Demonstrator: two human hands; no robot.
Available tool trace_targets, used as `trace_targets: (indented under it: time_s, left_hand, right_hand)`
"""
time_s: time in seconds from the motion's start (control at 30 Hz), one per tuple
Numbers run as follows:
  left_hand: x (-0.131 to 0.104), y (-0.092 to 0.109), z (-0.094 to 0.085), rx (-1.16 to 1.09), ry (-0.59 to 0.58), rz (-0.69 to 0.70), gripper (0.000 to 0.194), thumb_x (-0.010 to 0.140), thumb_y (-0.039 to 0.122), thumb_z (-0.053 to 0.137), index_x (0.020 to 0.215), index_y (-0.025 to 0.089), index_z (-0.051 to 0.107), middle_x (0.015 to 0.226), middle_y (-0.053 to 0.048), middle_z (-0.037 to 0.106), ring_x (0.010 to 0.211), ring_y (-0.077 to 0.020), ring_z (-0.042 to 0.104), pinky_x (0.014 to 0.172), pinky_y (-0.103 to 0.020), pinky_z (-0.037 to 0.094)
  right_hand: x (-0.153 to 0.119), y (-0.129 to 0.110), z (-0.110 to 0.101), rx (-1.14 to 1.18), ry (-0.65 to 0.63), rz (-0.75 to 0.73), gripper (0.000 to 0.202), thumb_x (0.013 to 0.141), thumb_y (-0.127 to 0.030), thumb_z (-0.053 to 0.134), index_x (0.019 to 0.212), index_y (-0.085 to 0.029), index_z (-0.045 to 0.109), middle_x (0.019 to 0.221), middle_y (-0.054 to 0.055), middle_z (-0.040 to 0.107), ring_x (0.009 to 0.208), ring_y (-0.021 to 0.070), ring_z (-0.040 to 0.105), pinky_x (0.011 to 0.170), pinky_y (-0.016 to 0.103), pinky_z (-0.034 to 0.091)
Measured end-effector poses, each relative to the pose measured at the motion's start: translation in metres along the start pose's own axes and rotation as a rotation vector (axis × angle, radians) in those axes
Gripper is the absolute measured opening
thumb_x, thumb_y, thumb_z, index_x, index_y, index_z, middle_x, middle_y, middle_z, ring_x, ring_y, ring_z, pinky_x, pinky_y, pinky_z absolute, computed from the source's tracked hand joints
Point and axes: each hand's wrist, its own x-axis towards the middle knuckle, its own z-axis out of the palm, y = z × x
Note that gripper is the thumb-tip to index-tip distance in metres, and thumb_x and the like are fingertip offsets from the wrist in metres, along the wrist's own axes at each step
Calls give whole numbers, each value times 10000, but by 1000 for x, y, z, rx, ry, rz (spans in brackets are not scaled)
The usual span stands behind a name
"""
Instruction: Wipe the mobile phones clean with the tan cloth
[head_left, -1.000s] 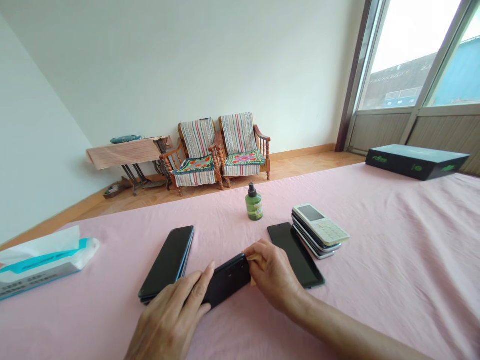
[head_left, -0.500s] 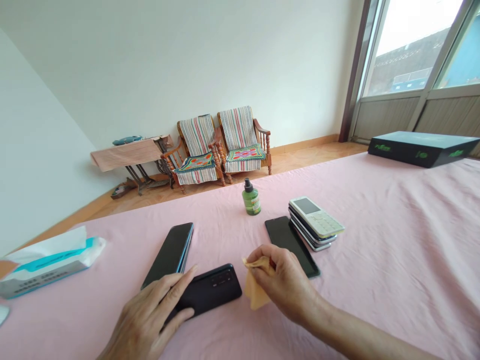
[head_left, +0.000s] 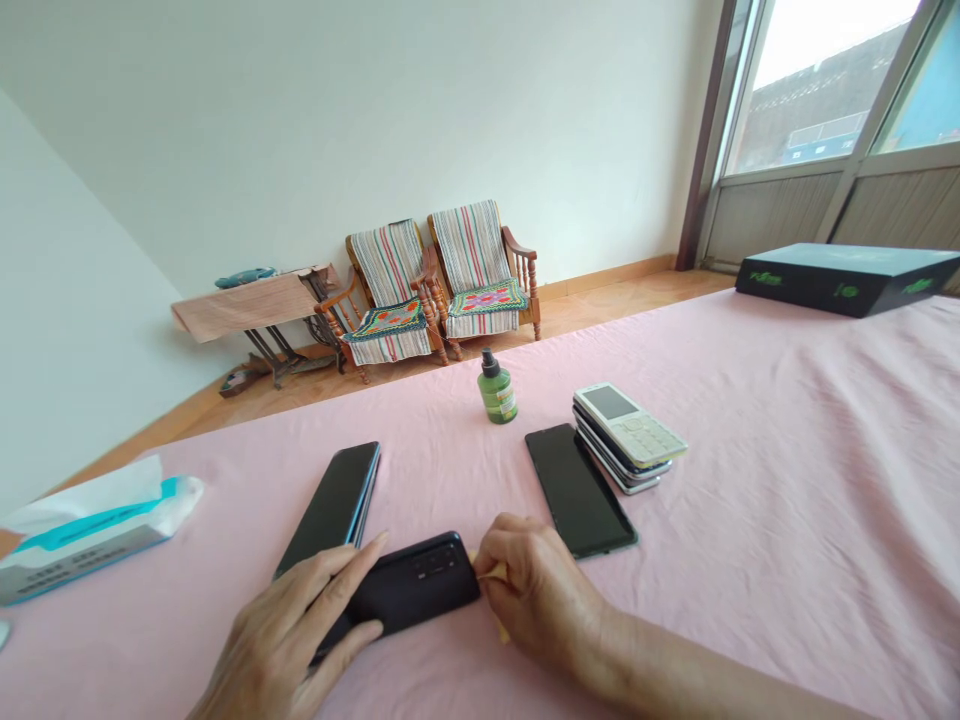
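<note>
A dark smartphone [head_left: 409,588] lies back up on the pink cloth, its camera block towards the right end. My left hand [head_left: 296,630] grips its left end, thumb along the near edge and fingers over the far side. My right hand [head_left: 536,590] is closed in a pinch on a yellow cloth [head_left: 501,578], which meets the phone's right edge; most of that cloth is hidden by the fingers. Beyond my left hand lie stacked phones [head_left: 334,505], dark screen on top. Another black phone [head_left: 577,490] rests flat beyond my right hand.
A stack of phones [head_left: 628,425] topped by a white keypad phone stands at the right. Behind is a green pump bottle [head_left: 497,390]. A tissue pack [head_left: 97,540] sits at left, a black box [head_left: 847,285] at far right. Two chairs [head_left: 480,270] stand beyond the pink-covered surface [head_left: 750,480].
My right hand has moved left with the yellow cloth, up to the phone's right edge. My left hand keeps its grip on the phone. The view has shifted slightly.
</note>
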Motion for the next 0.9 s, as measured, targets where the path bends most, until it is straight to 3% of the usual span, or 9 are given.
trace_targets:
  time_s: [0.1,0.2,0.3,0.43,0.63,0.9]
  left_hand:
    - [-2,1,-2,11,5,-5,496,988,362,485,1450,208,393,1115,-109,624,938,-226,648,829,-336,545]
    - [-2,3,-2,8,10,-26,489,983,362,489,1446,229,402,1111,-99,639,935,-227,658,834,-335,549]
    - [0,4,-3,-2,12,-33,488,979,359,498,1442,232,410,1103,-95,644,929,-229,664,825,-328,553]
    - [3,4,-3,-17,23,-32,468,980,353,494,1425,220,437,1086,-95,648,898,-222,674,790,-308,560]
    - [1,3,-3,-24,-7,-47,497,974,365,508,1437,211,415,1118,-104,631,927,-233,667,815,-331,558]
    - [1,1,-2,-13,-8,-39,527,950,370,543,1440,224,413,1126,-108,636,989,-268,639,880,-396,537]
  right_hand:
    - [1,-8,-4,51,38,-20,288,620,94,510,653,-176,604,698,-19,597,637,100,577,590,186,391]
    - [2,-19,-8,132,144,-74,254,711,55,535,733,-187,606,732,-16,603,667,105,586,621,193,415]
    - [1,-24,-7,190,164,-130,209,786,3,529,768,-197,587,772,-5,596,700,115,585,653,209,437]
    - [-2,-18,-2,205,136,-166,235,761,32,518,742,-197,569,812,2,598,738,115,591,681,207,445]
    - [-6,-9,-2,90,15,-81,332,624,103,460,714,-192,583,801,-16,597,705,92,581,634,180,409]
    - [-5,-10,-5,31,-51,14,309,632,50,465,749,-191,620,704,-27,608,652,104,566,591,188,376]
